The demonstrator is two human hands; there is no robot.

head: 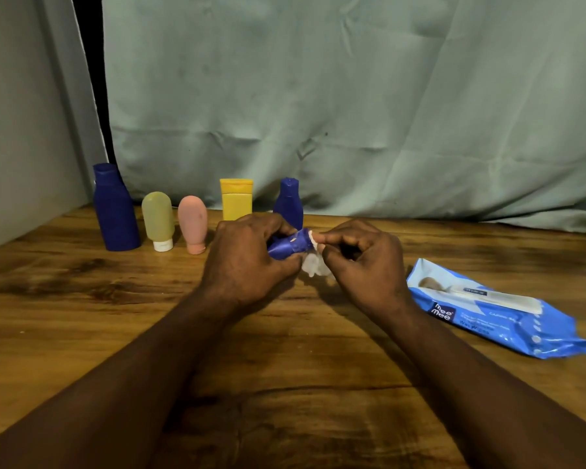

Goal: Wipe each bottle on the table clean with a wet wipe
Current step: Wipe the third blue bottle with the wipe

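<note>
My left hand (pixel 247 262) grips a small blue bottle (pixel 290 245) held on its side above the table, its end pointing right. My right hand (pixel 362 262) pinches a white wet wipe (pixel 313 264) against that end; the wipe hangs crumpled below my fingers. A row of bottles stands at the back: a tall dark blue bottle (pixel 114 209), a yellow-green tube (pixel 158 220) on a white cap, a pink tube (pixel 192 223), a yellow bottle (pixel 236 199) and a smaller blue bottle (pixel 289 201) partly behind my left hand.
A blue wet wipe pack (pixel 494 311) lies on the wooden table (pixel 82 299) to the right of my hands. A grey-green cloth (pixel 352 113) hangs behind the table, and a wall (pixel 21 130) bounds the left side.
</note>
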